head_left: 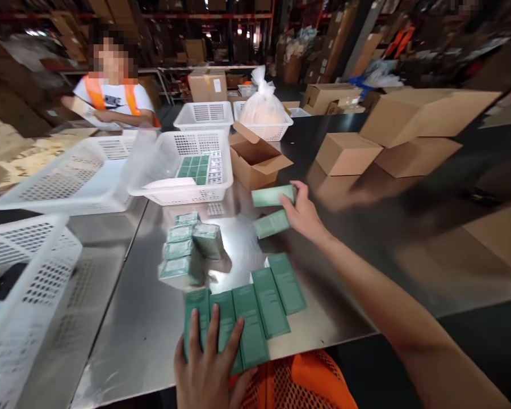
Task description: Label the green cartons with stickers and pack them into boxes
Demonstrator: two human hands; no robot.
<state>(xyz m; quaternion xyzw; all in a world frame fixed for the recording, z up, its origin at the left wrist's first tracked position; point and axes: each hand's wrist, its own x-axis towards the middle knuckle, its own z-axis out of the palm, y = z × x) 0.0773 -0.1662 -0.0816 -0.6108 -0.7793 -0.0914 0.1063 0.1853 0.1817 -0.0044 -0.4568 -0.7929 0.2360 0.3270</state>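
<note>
Worktop (140,329), head view: right hand (303,213) has its grip closed on the right end of a green box (266,196), just on the near side of the open carton (251,175). Left hand (206,363) is open, fingers spread over the left part of a row of green boxes (247,318) by the near edge. Wrapped green packs (179,250) sit just beyond, slightly left. White basket (174,196) farther back holds more green packaging.

Green box (267,196) between right fingers (300,189)
</note>
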